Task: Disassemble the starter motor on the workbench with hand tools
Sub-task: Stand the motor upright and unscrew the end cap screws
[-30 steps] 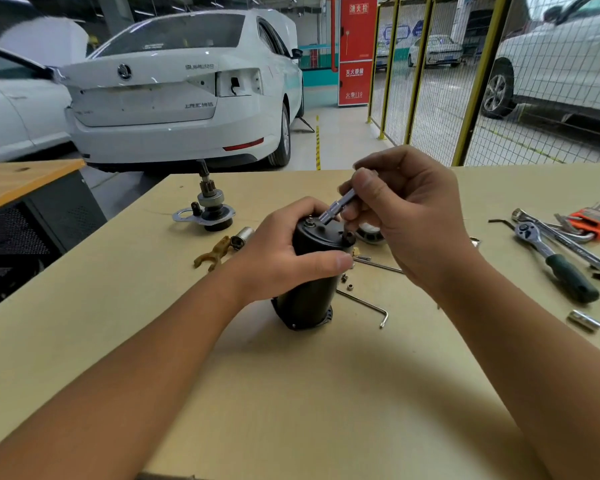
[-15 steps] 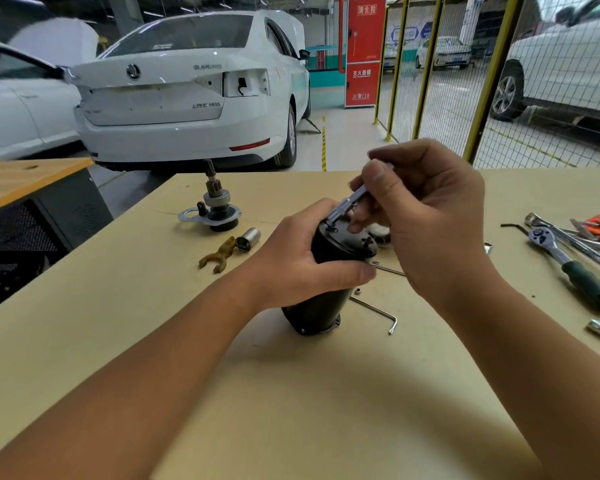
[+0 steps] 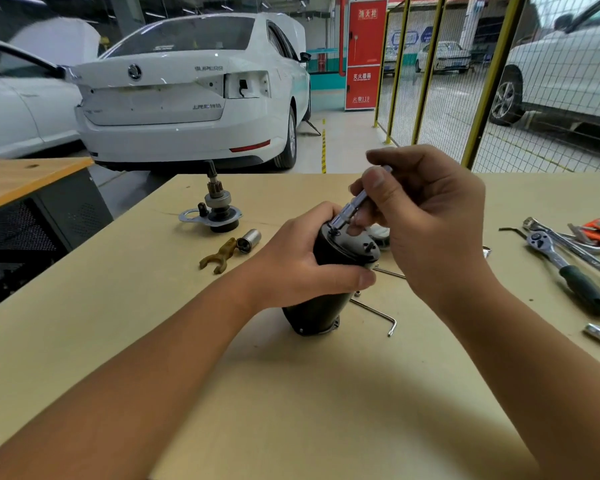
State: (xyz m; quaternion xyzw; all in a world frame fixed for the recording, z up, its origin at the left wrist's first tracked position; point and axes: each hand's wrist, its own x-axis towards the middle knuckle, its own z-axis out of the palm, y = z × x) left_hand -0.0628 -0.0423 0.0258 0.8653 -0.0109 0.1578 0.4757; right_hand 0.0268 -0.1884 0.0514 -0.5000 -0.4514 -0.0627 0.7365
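Bright even workshop light, daylight from far right behind the mesh fence [image 3: 440, 98]; soft shadows on the workbench [image 3: 291, 410] under the forearms, wide-angle bending at edges, slight motion blur, far white car [image 3: 187, 98] soft

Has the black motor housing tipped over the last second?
Yes. The motor housing now leans, top toward the ratchet, while its base stays beside the bent hex key.
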